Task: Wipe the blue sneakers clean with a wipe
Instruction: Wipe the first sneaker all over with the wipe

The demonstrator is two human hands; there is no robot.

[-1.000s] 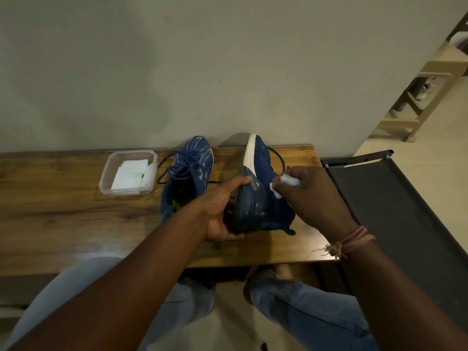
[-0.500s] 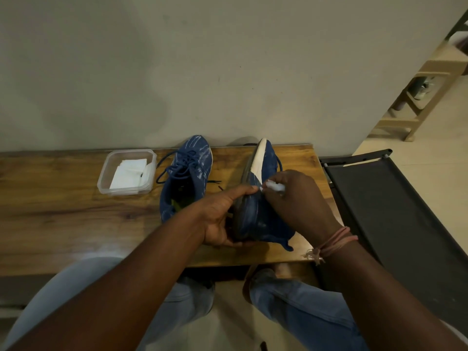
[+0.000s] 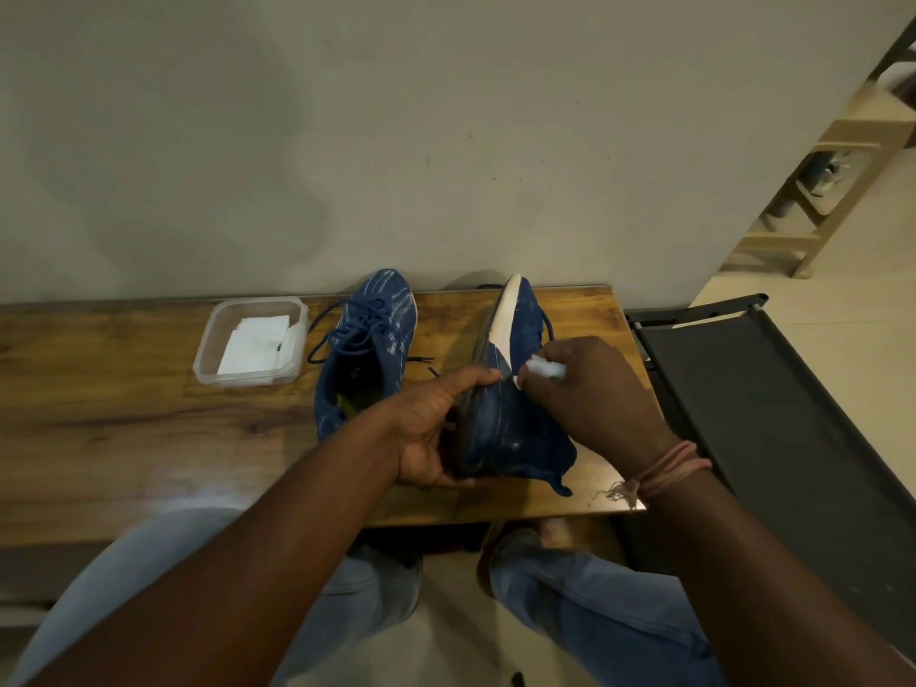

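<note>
Now tipped on its side on the bench (image 3: 148, 438), one blue sneaker (image 3: 505, 428), gripped at the heel by the left hand (image 3: 436, 428). Pinched in the right hand (image 3: 590, 394), a white wipe (image 3: 545, 369), pressed to that shoe's side. Left of both hands, the other sneaker (image 3: 367, 349), beside a clear box (image 3: 250, 339) of wipes.

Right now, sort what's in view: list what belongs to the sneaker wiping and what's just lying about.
Part of the job:
- tilted sneaker, gripped by the left hand
- wipe, pinched in the right hand
- second sneaker, flat on the bench
- tub holding spare wipes

Lying about:
- dark cot
- beige stool
</note>
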